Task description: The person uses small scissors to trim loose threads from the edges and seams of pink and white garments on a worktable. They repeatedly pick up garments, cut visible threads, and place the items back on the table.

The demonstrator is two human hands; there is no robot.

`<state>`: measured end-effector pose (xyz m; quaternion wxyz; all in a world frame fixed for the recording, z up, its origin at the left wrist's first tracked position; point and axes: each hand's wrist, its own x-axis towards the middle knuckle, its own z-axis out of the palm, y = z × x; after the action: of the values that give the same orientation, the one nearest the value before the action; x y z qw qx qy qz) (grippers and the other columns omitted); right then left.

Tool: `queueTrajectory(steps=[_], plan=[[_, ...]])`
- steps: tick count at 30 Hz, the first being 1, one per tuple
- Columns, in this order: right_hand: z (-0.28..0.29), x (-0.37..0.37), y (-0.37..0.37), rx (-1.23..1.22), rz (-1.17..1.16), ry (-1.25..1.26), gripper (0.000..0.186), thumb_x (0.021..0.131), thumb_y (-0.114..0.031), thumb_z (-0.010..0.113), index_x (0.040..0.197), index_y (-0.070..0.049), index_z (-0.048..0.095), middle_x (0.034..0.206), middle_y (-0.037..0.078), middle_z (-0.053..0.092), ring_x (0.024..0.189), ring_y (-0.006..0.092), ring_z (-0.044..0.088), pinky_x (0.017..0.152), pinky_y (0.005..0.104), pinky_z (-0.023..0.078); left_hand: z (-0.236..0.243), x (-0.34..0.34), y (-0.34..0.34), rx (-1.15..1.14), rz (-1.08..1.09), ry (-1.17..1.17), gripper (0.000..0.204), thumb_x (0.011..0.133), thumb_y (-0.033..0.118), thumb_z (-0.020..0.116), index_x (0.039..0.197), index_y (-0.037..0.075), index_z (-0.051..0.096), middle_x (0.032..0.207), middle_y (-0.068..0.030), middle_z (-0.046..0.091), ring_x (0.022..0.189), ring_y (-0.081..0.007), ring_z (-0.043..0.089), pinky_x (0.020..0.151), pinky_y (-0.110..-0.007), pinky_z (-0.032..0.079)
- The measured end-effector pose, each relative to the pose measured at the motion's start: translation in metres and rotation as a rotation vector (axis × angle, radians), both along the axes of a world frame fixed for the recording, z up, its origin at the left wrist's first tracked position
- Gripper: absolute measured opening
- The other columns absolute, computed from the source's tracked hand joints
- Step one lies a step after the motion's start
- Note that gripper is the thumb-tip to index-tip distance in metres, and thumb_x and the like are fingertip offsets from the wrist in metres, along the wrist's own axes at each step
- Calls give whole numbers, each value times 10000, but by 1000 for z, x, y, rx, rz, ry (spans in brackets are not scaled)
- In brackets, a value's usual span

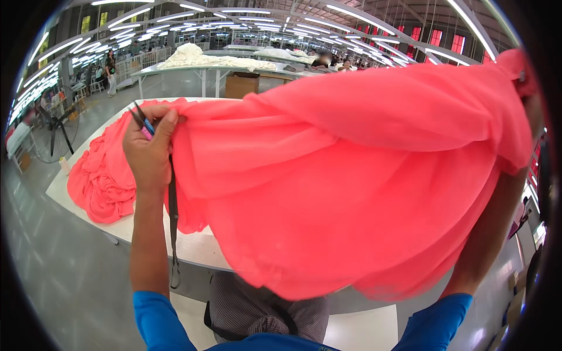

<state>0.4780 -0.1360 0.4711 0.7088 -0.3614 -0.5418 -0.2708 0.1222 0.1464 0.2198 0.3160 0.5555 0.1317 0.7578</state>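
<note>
A large piece of coral-pink fabric (351,193) is stretched out in front of me, from my left hand across to the far right. My left hand (149,140) pinches its edge between thumb and fingers. That same hand also keeps a pair of thread snips (146,126) with blue and pink parts, blades pointing up. A dark strap (173,222) dangles below my left hand. My right hand (531,108) holds the other end up high at the right rim; the fabric hides most of its fingers. More coral fabric (105,175) lies heaped on the white table (76,196).
A cone of pale thread (64,166) stands at the table's left edge. Behind is another table (205,65) with cream fabric (190,57) piled on it, and a cardboard box (242,85). A standing fan (57,123) is at left. Other people are farther back.
</note>
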Motion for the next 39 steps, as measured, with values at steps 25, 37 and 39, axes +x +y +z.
queueTrajectory(steps=[25,37,39], plan=[[-459,-94,54,-1216,100,-316,466,746,-203,758,1149,-33,596,1081,140,592,1003,288,573,854,369,457,-240,28,-22,-271,-426,845,121,889,49,601,1004,15,621,889,-23,637,799,-81,586,700,-242,481],[-476,-52,62,-1250,-5,-290,301,716,-173,734,950,-25,616,875,140,549,872,346,516,769,424,409,-275,59,-24,-54,-224,917,265,745,42,724,997,16,644,1024,-100,637,987,-218,616,848,-310,488],[-476,-46,64,-1235,-34,-303,244,727,-156,720,906,-22,621,841,141,549,844,343,517,747,419,409,-271,59,-28,-54,-246,951,292,703,40,739,980,17,650,1043,-112,629,999,-255,608,848,-328,492]])
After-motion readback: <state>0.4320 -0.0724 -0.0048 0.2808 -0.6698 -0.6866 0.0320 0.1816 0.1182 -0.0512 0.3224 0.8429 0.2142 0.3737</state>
